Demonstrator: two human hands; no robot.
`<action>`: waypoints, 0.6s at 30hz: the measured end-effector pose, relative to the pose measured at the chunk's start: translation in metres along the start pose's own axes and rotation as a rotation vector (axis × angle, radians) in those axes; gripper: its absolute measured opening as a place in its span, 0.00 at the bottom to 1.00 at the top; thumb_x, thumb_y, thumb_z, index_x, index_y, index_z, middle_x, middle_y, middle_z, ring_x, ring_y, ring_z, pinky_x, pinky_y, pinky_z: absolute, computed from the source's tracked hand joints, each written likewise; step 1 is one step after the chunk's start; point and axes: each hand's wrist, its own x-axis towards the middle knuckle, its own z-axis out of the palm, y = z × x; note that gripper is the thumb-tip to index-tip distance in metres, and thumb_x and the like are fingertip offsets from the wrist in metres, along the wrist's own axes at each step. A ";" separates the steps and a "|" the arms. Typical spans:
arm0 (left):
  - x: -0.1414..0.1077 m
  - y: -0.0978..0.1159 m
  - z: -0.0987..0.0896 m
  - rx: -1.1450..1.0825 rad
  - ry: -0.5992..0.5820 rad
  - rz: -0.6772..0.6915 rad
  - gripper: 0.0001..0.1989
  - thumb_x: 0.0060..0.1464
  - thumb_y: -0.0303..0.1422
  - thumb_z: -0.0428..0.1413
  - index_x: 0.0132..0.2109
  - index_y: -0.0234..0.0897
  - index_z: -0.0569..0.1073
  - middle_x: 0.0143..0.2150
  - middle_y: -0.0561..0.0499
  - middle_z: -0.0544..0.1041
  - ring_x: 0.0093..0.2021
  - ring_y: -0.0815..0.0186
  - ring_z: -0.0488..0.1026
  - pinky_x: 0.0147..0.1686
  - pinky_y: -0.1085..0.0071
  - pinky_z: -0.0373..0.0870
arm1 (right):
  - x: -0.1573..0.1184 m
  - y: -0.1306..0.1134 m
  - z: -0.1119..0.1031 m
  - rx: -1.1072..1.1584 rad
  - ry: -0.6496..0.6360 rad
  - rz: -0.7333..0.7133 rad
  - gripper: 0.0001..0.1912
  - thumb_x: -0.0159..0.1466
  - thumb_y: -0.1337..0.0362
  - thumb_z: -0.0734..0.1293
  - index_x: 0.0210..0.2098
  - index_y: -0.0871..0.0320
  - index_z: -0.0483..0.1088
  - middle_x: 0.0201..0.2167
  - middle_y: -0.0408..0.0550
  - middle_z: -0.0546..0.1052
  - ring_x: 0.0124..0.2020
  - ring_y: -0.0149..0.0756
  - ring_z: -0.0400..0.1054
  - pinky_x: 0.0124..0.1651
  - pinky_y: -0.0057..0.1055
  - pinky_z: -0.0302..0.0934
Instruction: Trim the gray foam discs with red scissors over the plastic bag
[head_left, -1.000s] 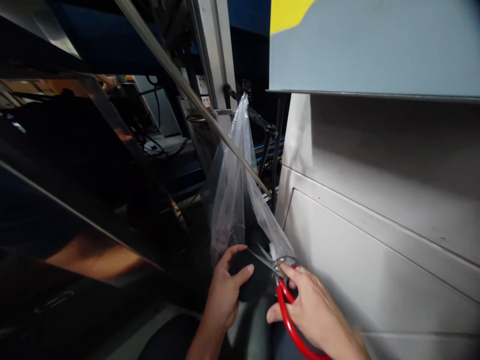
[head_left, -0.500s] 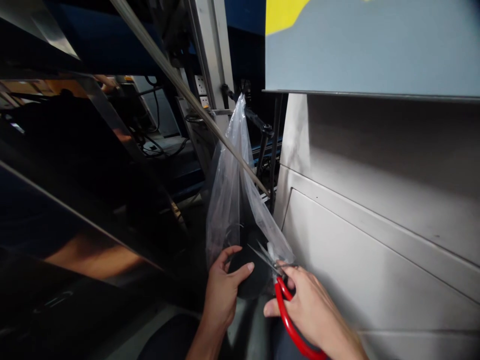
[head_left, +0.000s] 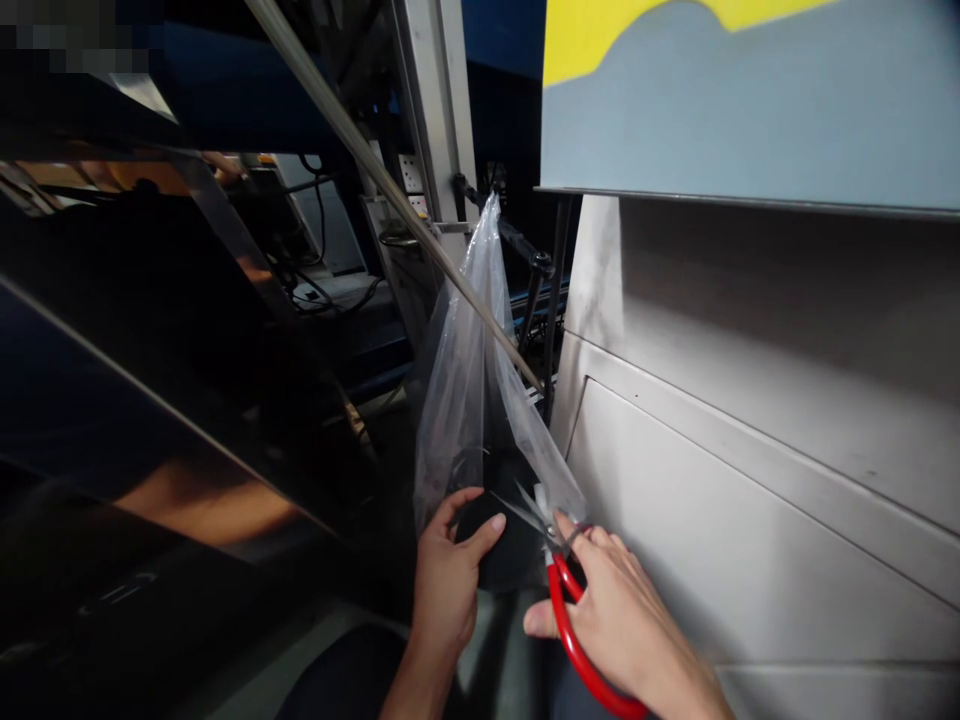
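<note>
My left hand [head_left: 454,565] grips the left edge of a dark, rounded object [head_left: 506,550], thumb in front and fingertips around the rim; its exact kind does not show. My right hand [head_left: 619,600] holds scissors [head_left: 559,590] with red handles, their blades parted and pointing up and left over the dark object. A clear plastic bag [head_left: 465,350] hangs above from a gathered top and spreads down around the object. The bag's right lower edge lies bunched by my right fingers, and I cannot tell whether they pinch it.
A thin pole [head_left: 390,195] slants down across the bag. To the right stands a pale machine panel [head_left: 712,430] under a grey and yellow board [head_left: 750,120]. Dark reflective metal panels [head_left: 172,480] fill the left side. Cables [head_left: 322,295] and a socket strip [head_left: 411,175] sit behind.
The view has shifted slightly. The scissors' blades look a little wider apart, while my left hand keeps its place on the dark object.
</note>
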 end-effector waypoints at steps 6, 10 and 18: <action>0.000 0.001 -0.001 -0.033 -0.011 -0.041 0.28 0.38 0.35 0.70 0.48 0.37 0.72 0.34 0.49 0.80 0.29 0.62 0.77 0.33 0.66 0.75 | 0.006 0.003 0.004 0.086 -0.001 0.038 0.41 0.48 0.51 0.77 0.59 0.55 0.67 0.38 0.49 0.75 0.42 0.48 0.68 0.43 0.36 0.61; -0.003 0.007 0.001 -0.120 -0.003 -0.092 0.30 0.38 0.35 0.70 0.51 0.37 0.73 0.38 0.46 0.81 0.33 0.61 0.79 0.35 0.66 0.76 | 0.006 0.004 0.005 0.137 -0.010 0.063 0.36 0.47 0.52 0.78 0.54 0.56 0.72 0.28 0.43 0.74 0.33 0.42 0.67 0.34 0.31 0.59; -0.013 0.011 0.006 -0.234 -0.056 -0.067 0.36 0.41 0.32 0.69 0.58 0.41 0.69 0.50 0.45 0.79 0.42 0.58 0.79 0.43 0.65 0.75 | 0.002 -0.004 0.006 0.225 0.000 0.054 0.38 0.51 0.50 0.75 0.58 0.57 0.68 0.43 0.49 0.77 0.45 0.45 0.70 0.48 0.33 0.62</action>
